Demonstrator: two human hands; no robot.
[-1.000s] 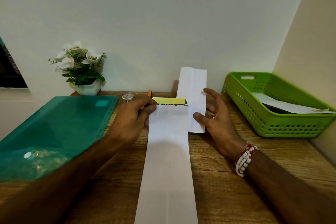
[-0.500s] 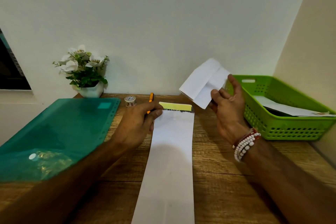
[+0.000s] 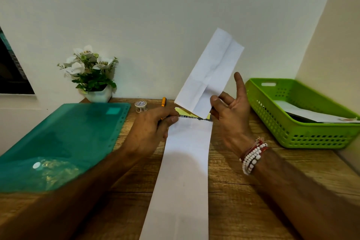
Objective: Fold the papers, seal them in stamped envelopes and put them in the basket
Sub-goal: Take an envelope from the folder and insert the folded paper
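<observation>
A long folded white paper point(image 3: 185, 165) lies lengthwise on the wooden desk point(image 3: 233, 191), running toward me. My left hand point(image 3: 153, 130) rests on its far left corner, thumb touching the edge. My right hand point(image 3: 230, 115) pinches the lower edge of a white envelope point(image 3: 210, 72) between thumb and a finger and holds it upright above the paper's far end, back seams facing me, index finger raised. The green basket point(image 3: 303, 138) stands at the right with white envelopes point(image 3: 315, 116) inside.
A teal plastic folder point(image 3: 64, 142) covers the desk's left side. A tape roll point(image 3: 141, 106), an orange pen point(image 3: 163, 101) and a yellow-green card point(image 3: 185, 113) lie near the wall. A white pot of flowers point(image 3: 91, 76) stands at the back left.
My right hand picked the envelope up off the desk beside the paper, swung it toward the basket, then brought it back upright over the paper's far end. My left hand stayed put.
</observation>
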